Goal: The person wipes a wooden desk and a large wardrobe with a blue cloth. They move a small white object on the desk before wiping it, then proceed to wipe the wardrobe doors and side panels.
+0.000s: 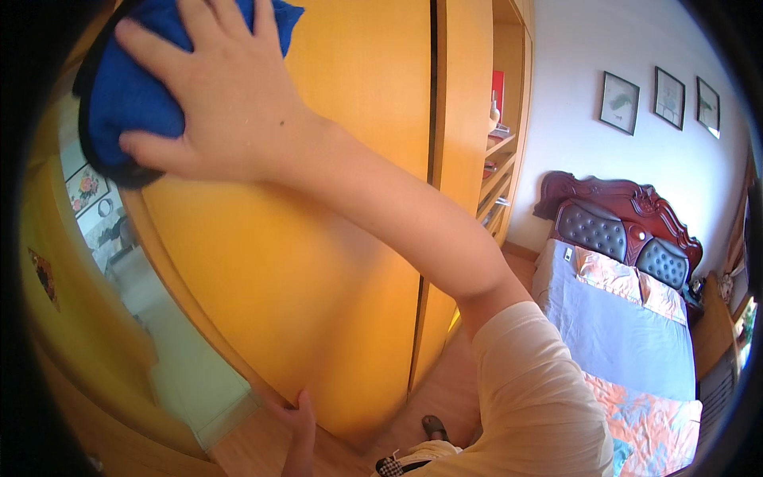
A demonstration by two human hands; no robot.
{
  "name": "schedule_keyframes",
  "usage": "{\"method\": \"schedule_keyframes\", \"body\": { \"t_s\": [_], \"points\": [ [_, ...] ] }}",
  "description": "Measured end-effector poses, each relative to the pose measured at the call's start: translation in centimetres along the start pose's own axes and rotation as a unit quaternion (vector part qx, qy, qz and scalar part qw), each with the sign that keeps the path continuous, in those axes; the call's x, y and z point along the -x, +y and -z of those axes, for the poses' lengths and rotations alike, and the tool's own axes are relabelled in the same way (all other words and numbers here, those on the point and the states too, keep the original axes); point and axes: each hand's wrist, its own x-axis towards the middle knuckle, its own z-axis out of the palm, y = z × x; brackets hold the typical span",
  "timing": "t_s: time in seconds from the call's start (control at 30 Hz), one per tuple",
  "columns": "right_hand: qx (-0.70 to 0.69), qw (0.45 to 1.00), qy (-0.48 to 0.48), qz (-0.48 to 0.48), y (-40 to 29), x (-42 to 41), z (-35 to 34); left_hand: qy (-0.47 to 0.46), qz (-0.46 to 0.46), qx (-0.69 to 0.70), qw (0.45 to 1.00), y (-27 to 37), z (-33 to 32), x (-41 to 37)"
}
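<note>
My right hand [232,101] is spread at the upper left, its palm pressing a blue cloth [143,113] with a black edging against the upper part of a yellow-orange wooden door panel [280,268]. The fingers are apart on the cloth, and the arm reaches across the panel. Low in the view, my left hand [295,411] is at the panel's lower left edge, with its thumb up; the other fingers are mostly hidden, and whether it grips the edge is unclear.
Open shelves [501,161] with small items stand right of the panel. Farther right is a bed [620,328] with a carved wooden headboard [620,191], below framed pictures [620,102]. At the left, a yellow door [77,286] borders a doorway onto a tiled floor [191,364].
</note>
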Motion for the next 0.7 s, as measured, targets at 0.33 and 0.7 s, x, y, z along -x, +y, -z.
{"method": "schedule_keyframes", "body": {
  "t_s": [0.33, 0.7],
  "points": [
    [-0.324, 0.94, -0.017, -0.106, 20.5, 9.6, -11.3, -0.05, -0.055, -0.148, 0.986, -0.2, 1.4, 0.4],
    [-0.355, 0.92, -0.131, 0.104, 4.9, 7.5, -1.5, -0.05, -0.097, -0.168, 0.98, 4.1, 0.8, -1.1]
  ]
}}
